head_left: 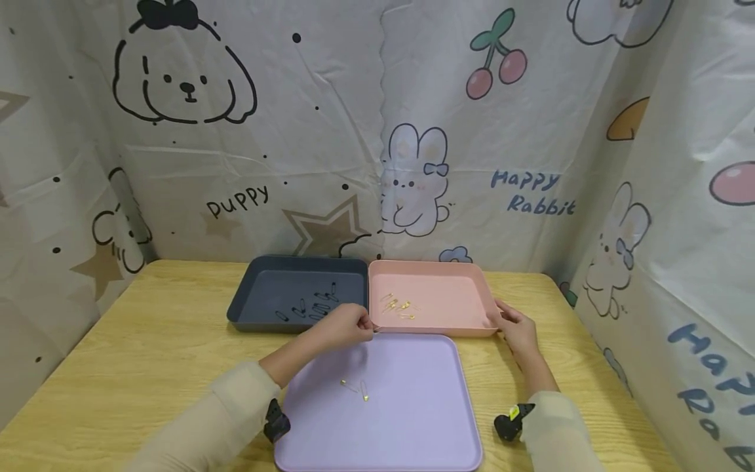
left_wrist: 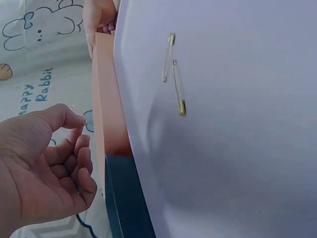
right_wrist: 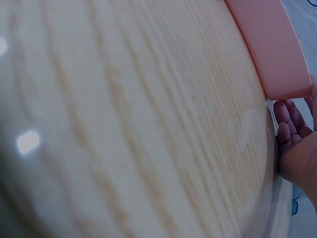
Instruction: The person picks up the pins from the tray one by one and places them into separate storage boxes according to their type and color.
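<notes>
My left hand [head_left: 348, 326] is over the near edge where the two back trays meet. In the left wrist view its thumb and index fingertip pinch a gold safety pin [left_wrist: 84, 122], mostly hidden by the fingers. Two more gold safety pins [head_left: 364, 391] lie on the lilac tray [head_left: 413, 432] below. Several gold safety pins [head_left: 404, 305] are in the left part of the pink tray [head_left: 454, 295]. My right hand [head_left: 519, 334] holds that tray's near right corner, thumb at the rim and fingers along the outside.
Left of the pink tray, touching it, stands a dark grey tray [head_left: 259, 295] with several black safety pins [head_left: 320, 308]. All three trays are on a wooden table [head_left: 171, 341]. A printed curtain [head_left: 330, 151] hangs behind and at both sides.
</notes>
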A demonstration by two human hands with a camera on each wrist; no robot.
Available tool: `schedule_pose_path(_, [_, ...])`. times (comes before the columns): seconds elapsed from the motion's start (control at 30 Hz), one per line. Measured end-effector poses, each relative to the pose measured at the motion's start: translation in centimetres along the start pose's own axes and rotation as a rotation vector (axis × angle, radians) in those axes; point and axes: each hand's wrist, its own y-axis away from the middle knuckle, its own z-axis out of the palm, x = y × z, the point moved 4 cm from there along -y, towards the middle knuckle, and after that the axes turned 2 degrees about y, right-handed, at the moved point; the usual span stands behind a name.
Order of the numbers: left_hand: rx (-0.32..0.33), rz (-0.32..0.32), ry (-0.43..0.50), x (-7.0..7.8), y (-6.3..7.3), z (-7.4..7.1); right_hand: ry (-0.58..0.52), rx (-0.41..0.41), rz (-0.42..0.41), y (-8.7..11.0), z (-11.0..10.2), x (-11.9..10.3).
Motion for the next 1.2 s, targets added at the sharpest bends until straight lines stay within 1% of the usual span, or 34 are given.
schedule_pose_path(0.1, [0.002,-0.003,0.012,0.3,-1.1,0.4,0.010,-0.018,-0.012,0.0,0.1,-0.1])
schedule_pose_path(0.2, [0.016,0.015,0.006,0.7,-2.0,0.5,0.009,-0.015,-0.019,0.0,0.0,-0.1])
schedule_pose_path(0.43, [0.015,-0.002,0.008,1.4,-4.1,0.5,0.026,-0.013,-0.020,0.1,-0.1,-0.1])
schedule_pose_path(0.53, [0.021,0.029,-0.016,1.7,-5.0,0.6,0.021,-0.011,-0.013,0.0,-0.1,0.1])
schedule_pose_path(0.63, [0.028,0.057,-0.020,1.9,-5.8,0.9,0.020,-0.009,-0.009,0.0,-0.1,0.2])
schedule_pose_path(0.8, [0.018,0.089,0.016,2.1,-7.1,1.2,0.026,-0.015,-0.011,0.1,0.0,0.1])
schedule_pose_path(0.93, [0.018,0.108,0.019,2.3,-7.8,1.3,0.019,-0.004,-0.016,0.1,-0.1,0.0])
schedule_pose_path(1.2, [0.047,0.085,0.073,2.6,-8.4,1.5,0.002,0.002,-0.018,0.0,0.1,0.1])
